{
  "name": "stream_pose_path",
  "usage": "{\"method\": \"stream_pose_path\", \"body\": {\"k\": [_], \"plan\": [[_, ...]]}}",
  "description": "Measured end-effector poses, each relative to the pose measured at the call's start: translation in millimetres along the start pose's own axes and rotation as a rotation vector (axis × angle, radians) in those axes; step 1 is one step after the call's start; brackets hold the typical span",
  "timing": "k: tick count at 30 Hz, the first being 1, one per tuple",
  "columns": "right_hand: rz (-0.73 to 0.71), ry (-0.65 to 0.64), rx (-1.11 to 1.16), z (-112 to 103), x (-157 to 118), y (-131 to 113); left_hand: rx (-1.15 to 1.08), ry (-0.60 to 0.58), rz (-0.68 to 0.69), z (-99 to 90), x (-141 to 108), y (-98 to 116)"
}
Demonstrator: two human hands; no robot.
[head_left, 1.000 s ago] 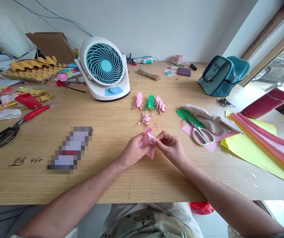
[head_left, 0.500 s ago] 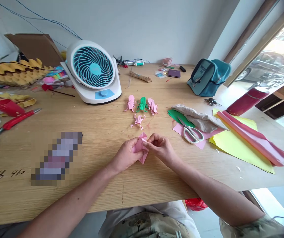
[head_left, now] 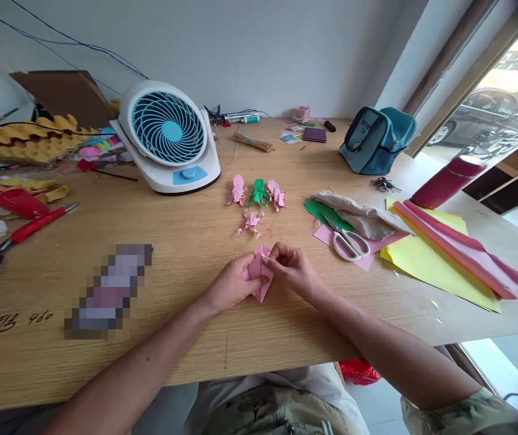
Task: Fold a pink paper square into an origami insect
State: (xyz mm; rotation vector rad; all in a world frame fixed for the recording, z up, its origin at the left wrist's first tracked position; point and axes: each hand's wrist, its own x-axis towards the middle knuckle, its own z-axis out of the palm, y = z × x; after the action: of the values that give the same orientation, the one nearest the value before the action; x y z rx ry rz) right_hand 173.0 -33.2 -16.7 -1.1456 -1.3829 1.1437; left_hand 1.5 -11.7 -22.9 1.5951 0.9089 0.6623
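A folded piece of pink origami paper (head_left: 255,269) is held just above the table near its front edge. My left hand (head_left: 234,280) pinches its left side between thumb and fingers. At its upper right, my right hand (head_left: 293,267) is closed with thumb and forefinger on the paper's edge; the curled fingers hide part of that side. Beyond my hands stand folded paper figures: a pink figure (head_left: 250,223) with thin bent legs, and behind it a green figure (head_left: 258,193) between a pink figure (head_left: 237,190) and another pink figure (head_left: 276,195).
White-handled scissors (head_left: 350,244) lie on coloured sheets beside a grey cloth (head_left: 363,216). Yellow paper (head_left: 440,266), a red bottle (head_left: 449,181) and a teal bag (head_left: 377,140) are at right. A fan (head_left: 168,133) stands at back left; red-handled shears (head_left: 37,225) lie left.
Both hands keep their grip on the pink paper, with only a slight shift of the fingers. The whole view has shifted a little as the head moved.
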Motion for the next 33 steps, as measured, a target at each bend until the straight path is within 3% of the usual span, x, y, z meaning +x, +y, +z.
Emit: {"method": "stream_pose_path", "body": {"k": [6,9,14,21,27,33], "plan": [[0.016,-0.037,-0.023,-2.5,-0.6,-4.5,-0.071,-0.007,-0.087,-0.7,-0.7,7.7],[0.047,-0.068,-0.080,-3.7,-1.5,-7.8,-0.082,0.000,-0.080,0.6,-2.0,8.4],[-0.021,-0.060,-0.188,-2.4,-1.5,-4.3,-0.094,-0.059,-0.062,4.9,-5.0,8.6],[0.011,-0.049,-0.117,-2.0,0.3,-5.6,-0.087,-0.029,-0.096,1.3,-3.5,12.8],[0.008,-0.101,-0.165,-5.2,-1.2,-6.1,-0.300,0.065,-0.142,-0.1,-0.7,14.4],[-0.046,-0.035,-0.180,-4.0,-0.6,-1.9,-0.406,0.042,-0.157,-0.2,-1.6,14.7]]}}
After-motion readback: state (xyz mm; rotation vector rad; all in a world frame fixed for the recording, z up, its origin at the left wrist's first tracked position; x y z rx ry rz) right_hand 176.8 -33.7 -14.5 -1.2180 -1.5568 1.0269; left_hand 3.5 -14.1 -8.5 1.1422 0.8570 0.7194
